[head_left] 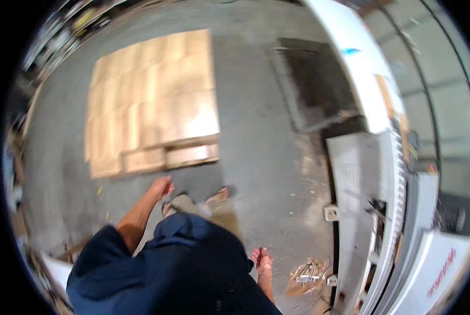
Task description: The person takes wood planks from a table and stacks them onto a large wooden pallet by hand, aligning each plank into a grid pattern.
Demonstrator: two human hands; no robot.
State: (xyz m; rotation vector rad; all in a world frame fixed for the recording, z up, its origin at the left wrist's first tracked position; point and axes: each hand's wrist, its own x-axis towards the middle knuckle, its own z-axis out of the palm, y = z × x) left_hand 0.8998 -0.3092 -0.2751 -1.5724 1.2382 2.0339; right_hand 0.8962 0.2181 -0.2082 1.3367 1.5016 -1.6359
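Note:
Short of the near edge of a low stack of light wooden boards point(156, 94) hangs my left hand point(163, 186), touching nothing that I can see. Its fingers are blurred, so their pose is unclear. My right hand point(262, 259) is low at my right side, fingers loosely bent and a little apart, with nothing visible in it. The boards lie side by side in rows on the grey floor, just ahead of my feet. Along the stack's near edge, one board point(193, 154) at the right sits lower than the top layer.
A long white and grey machine point(353, 173) runs along the right. Beyond it, a dark flat panel point(319, 79) lies near a white surface point(350, 50). Wood scraps point(309, 272) are heaped on the floor by the machine's base. Cluttered shelving point(67, 37) stands at the far left.

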